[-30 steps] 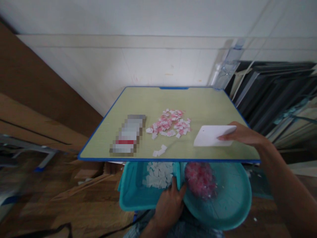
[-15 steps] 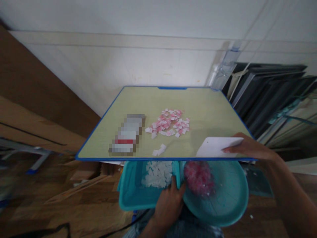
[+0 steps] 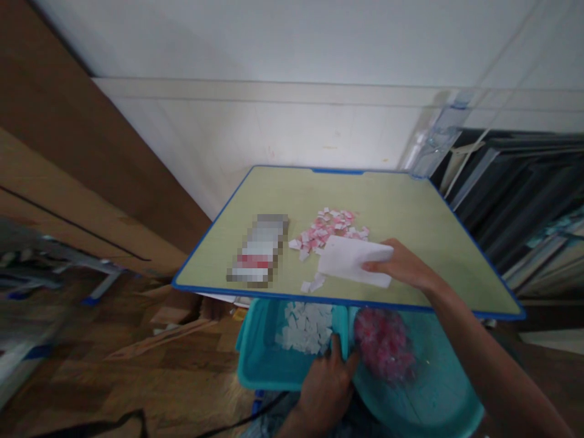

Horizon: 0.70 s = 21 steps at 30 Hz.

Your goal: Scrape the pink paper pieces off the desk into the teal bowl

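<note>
In the head view my right hand (image 3: 401, 264) pinches a flat white card (image 3: 349, 258) between thumb and fingers, low over the small table (image 3: 401, 191). Just beyond the card lies a loose heap of small pink and white squares (image 3: 322, 231), partly covered by it. A few white pieces (image 3: 312, 283) lie near the table's front edge. Below the table my left hand (image 3: 328, 380) grips the right rim of a teal rectangular basin (image 3: 269, 371), which holds many white pieces (image 3: 305, 328).
A round teal basin (image 3: 442, 365) with a clear bag of pink stuff (image 3: 385, 344) sits at the right. A blurred-out flat object (image 3: 260, 249) lies on the table's left side. At the back right corner stands a clear bottle (image 3: 433, 149), before stacked dark panels (image 3: 524, 176).
My right hand has carried the white card left across the table, from the front right to the edge of the heap. The view has shifted slightly; my left hand stays at the basin rim.
</note>
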Each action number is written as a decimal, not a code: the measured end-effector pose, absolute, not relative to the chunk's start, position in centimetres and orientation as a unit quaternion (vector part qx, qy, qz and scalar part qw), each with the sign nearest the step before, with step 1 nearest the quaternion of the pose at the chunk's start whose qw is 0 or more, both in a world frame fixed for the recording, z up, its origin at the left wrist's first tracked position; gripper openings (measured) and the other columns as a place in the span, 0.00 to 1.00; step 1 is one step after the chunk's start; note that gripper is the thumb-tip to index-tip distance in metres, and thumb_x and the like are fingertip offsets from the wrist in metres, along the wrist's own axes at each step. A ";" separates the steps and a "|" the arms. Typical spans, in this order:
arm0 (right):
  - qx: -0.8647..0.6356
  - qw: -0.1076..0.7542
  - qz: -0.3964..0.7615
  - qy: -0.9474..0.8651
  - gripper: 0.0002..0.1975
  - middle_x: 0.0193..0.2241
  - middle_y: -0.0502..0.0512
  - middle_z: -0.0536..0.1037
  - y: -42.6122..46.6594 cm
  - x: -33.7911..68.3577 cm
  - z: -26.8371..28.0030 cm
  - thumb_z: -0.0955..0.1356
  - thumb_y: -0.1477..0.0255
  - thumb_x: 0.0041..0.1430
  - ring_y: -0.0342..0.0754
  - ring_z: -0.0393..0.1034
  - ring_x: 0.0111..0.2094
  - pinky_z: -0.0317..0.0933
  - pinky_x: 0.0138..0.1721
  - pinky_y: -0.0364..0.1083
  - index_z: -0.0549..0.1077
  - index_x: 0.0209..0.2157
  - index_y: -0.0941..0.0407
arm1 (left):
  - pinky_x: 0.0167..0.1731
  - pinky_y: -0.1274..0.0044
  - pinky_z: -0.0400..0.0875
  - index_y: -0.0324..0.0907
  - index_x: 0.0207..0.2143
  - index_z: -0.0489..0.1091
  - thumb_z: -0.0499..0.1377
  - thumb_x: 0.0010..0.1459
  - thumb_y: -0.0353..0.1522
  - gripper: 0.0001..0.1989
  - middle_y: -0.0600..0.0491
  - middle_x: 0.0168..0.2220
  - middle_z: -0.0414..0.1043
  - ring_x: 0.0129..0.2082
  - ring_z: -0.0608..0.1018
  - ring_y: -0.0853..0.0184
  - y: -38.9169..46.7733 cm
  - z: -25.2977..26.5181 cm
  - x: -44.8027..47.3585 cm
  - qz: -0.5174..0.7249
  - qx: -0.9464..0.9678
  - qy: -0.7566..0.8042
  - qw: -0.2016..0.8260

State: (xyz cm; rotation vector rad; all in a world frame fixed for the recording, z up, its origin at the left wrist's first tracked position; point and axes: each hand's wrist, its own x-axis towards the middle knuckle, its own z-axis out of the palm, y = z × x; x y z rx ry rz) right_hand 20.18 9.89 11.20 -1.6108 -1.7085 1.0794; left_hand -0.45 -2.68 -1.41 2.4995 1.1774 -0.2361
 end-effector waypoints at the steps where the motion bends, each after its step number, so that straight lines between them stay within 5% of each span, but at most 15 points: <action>1: -0.590 0.275 0.410 -0.639 0.11 0.19 0.50 0.74 10.2 19.6 11.1 0.70 0.66 0.38 0.42 0.63 0.19 0.57 0.19 0.40 0.74 0.22 0.61 | 0.33 0.66 0.70 0.51 0.56 0.54 0.52 0.54 0.27 0.27 0.36 0.56 0.49 0.37 0.75 0.57 -2.7 -1.4 -0.4 -0.082 0.886 0.417 0.183; 21: -0.506 0.228 0.448 -0.701 0.11 0.13 0.44 0.64 9.5 15.4 10.9 0.68 0.71 0.45 0.35 0.53 0.16 0.46 0.16 0.37 0.66 0.15 0.59 | 0.32 0.68 0.70 0.50 0.57 0.52 0.47 0.57 0.27 0.25 0.35 0.57 0.50 0.36 0.74 0.58 -2.8 -0.8 -0.3 -0.093 0.886 0.416 0.183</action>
